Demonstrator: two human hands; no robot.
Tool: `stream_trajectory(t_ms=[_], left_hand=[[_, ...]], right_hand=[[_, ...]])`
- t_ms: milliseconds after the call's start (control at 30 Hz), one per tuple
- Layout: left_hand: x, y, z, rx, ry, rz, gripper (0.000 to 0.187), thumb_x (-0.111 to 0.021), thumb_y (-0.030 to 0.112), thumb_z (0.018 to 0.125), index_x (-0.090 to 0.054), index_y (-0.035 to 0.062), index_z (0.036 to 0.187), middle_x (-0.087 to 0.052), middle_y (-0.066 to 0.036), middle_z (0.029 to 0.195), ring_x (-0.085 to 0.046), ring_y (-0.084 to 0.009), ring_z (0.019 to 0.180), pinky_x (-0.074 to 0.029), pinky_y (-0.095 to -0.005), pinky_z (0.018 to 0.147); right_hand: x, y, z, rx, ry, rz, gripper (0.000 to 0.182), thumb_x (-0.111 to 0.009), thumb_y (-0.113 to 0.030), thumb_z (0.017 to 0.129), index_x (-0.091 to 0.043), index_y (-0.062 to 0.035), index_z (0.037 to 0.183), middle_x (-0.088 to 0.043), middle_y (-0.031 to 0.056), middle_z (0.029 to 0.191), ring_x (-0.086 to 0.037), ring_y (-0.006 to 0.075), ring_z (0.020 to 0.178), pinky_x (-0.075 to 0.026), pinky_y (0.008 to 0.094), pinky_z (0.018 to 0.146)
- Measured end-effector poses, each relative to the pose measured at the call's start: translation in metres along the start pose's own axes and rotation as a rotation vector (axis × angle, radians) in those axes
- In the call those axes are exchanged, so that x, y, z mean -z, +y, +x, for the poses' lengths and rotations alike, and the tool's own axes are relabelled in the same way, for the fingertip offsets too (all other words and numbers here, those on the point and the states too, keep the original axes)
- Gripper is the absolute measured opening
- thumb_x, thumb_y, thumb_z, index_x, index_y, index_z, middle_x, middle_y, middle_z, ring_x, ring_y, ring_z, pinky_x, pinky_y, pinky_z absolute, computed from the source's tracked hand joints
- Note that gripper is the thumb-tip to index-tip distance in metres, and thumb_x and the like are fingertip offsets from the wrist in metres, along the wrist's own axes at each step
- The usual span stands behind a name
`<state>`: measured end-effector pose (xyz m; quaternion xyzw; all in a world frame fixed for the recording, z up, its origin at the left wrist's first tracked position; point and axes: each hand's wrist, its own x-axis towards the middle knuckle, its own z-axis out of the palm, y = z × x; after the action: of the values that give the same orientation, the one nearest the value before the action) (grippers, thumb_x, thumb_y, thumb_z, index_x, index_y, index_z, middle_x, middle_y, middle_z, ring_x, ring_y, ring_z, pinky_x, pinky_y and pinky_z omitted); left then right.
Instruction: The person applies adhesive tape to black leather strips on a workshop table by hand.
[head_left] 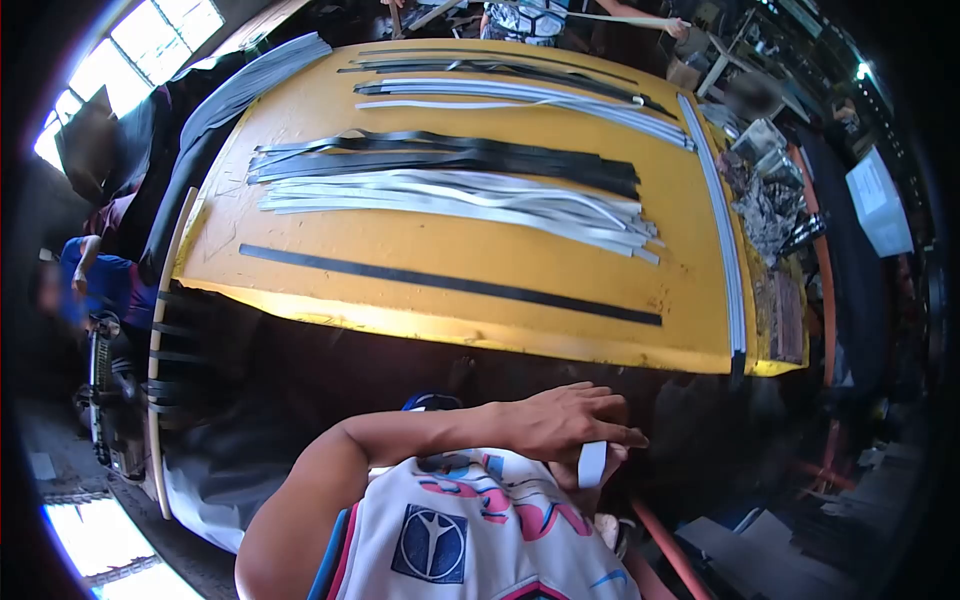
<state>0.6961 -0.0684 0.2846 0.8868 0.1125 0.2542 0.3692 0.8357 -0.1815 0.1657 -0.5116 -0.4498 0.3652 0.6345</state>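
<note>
My left hand is in front of my chest, its fingers bent and closed over a short white strip. Just beneath it, my right hand is mostly covered by the left one, and the part that shows is closed around the same strip. Only one flat end of that strip can be seen. Beyond my hands stands a yellow table, with a single black strip lying along its near side. Farther back lie a bundle of white strips and a bundle of black strips.
More grey strips lie at the table's far side, and long ones run along its right edge. Crumpled scrap sits beyond that edge. A person in blue is at the left; another person's hand shows at the far side.
</note>
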Motion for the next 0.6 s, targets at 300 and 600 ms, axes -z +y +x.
stream_trajectory(t_ms=[300,600], left_hand=[[-0.014,-0.107,-0.078,0.237,-0.028,0.386,0.078,-0.068,0.058,0.089,-0.045,0.0185,0.152,-0.042,-0.018,0.152,-0.041,-0.0403,0.140,-0.035,-0.0530,0.115],[0.035,-0.252,-0.257,0.687,-0.079,0.680,0.072,-0.046,0.055,0.102,-0.027,0.0171,0.161,-0.018,-0.015,0.168,-0.019,-0.0377,0.154,-0.016,-0.0580,0.122]], right_hand=[[0.096,-0.040,0.007,-0.337,0.067,0.610,0.029,-0.062,-0.024,0.095,-0.060,-0.0022,0.114,-0.058,0.0050,0.099,-0.053,0.0155,0.079,-0.046,0.0279,0.075],[0.079,-0.141,-0.041,0.253,0.332,0.212,0.023,-0.056,-0.023,0.097,-0.060,-0.0047,0.111,-0.051,0.0039,0.099,-0.038,0.0168,0.083,-0.032,0.0338,0.077]])
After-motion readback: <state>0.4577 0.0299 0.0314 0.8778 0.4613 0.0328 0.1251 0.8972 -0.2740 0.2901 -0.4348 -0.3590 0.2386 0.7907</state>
